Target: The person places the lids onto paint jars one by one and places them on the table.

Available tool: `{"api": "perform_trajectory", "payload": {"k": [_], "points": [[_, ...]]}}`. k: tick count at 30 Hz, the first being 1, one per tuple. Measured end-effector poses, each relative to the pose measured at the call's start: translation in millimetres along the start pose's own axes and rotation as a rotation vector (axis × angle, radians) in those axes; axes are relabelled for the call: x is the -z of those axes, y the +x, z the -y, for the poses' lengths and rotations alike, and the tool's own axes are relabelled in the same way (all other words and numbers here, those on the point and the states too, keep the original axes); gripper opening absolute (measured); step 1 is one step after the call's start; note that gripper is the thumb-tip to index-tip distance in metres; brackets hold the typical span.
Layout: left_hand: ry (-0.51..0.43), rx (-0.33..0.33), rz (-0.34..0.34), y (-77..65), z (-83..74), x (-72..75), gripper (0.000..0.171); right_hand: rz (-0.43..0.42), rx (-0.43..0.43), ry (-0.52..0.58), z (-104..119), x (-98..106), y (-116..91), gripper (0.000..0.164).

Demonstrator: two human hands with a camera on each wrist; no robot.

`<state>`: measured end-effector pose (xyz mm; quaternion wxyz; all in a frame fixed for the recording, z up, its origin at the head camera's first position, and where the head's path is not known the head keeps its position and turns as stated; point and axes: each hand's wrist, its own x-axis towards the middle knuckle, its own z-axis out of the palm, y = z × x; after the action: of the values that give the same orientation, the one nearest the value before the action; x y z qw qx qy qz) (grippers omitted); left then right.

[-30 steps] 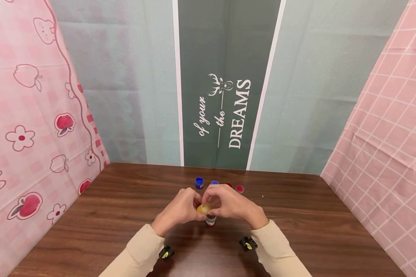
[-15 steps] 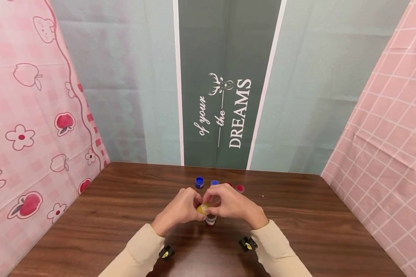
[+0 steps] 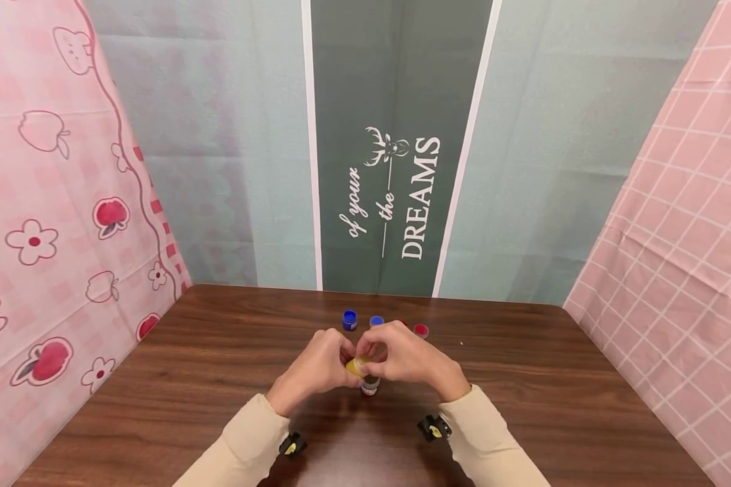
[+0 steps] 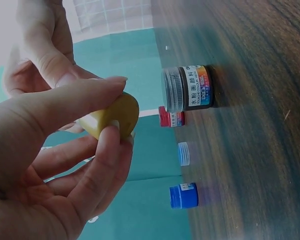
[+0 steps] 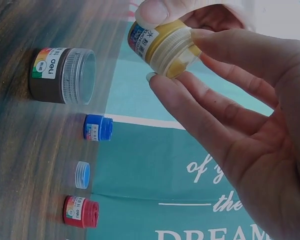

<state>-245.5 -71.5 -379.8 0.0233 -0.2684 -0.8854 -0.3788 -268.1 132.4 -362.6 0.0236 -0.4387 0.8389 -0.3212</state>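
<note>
A small yellow paint jar [image 5: 157, 47] is held tilted above the table, its clear screw lid [image 5: 176, 56] facing my right hand. My left hand [image 3: 317, 365] grips the jar's body between thumb and fingers; in the left wrist view its yellow base [image 4: 117, 117] shows between them. The fingers and thumb of my right hand [image 3: 405, 355] pinch round the lid's ribbed edge. Just below both hands, a dark paint jar [image 4: 197, 86] with a clear lid stands upright on the table, partly hidden in the head view.
Farther back on the wooden table [image 3: 219, 352] stand an uncapped blue jar [image 3: 350, 320] and an uncapped red jar [image 5: 81, 212]. A blue-stained lid [image 3: 376, 321] and a red-stained lid [image 3: 421, 331] lie near them. Behind the table hangs a printed curtain [image 3: 396, 81].
My right fingers and thumb have drawn in over the yellow jar's lid and cover more of it than one second ago. The left hand and the other jars stay in place.
</note>
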Motion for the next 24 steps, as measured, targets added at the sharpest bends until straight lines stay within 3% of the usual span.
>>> {"api": "perform_trajectory", "payload": {"k": [10, 16, 24], "points": [[0.036, 0.012, -0.033, 0.3, 1.7, -3.8, 0.019, 0.013, -0.003, -0.008, -0.4, -1.7, 1.8, 0.012], [0.007, 0.02, -0.038, 0.9, 1.8, -5.5, 0.018, -0.006, -0.035, -0.005, -2.2, -1.8, 1.3, 0.012], [0.031, 0.039, -0.035, 3.6, 12.3, -1.6, 0.021, -0.021, -0.016, -0.058, -2.3, -1.3, 4.3, 0.017]]}}
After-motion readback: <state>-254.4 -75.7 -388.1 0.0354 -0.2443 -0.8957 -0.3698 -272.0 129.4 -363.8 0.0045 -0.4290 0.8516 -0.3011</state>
